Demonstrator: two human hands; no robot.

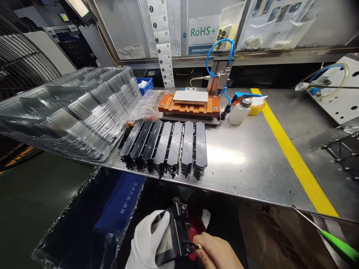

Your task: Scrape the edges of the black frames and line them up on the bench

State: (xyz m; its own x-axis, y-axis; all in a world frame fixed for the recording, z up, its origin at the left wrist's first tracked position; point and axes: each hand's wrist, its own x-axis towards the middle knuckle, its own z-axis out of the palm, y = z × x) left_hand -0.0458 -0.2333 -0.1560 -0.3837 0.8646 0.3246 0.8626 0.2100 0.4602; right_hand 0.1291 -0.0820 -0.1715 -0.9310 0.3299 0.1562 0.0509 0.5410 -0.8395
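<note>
My left hand (pixel 150 239), in a white glove, grips a black plastic housing (pixel 176 233) below the table's front edge, with the thumb laid over its face. My right hand (pixel 214 252) is bare and closed at the lower right corner of the housing. Its fingertips pinch something small and dark that touches this corner; I cannot make out what it is. On the table beyond my hands, several similar long black plastic housings (pixel 175 145) lie side by side in a row.
Stacked clear plastic trays (pixel 112 101) stand at the left. Behind the row is an orange fixture (pixel 189 106) with a white plate and blue air hose. A white bottle (pixel 239 112) stands beside it. A green-handled tool (pixel 336 244) lies at the right edge; a lined blue bin (pixel 120 209) sits below left.
</note>
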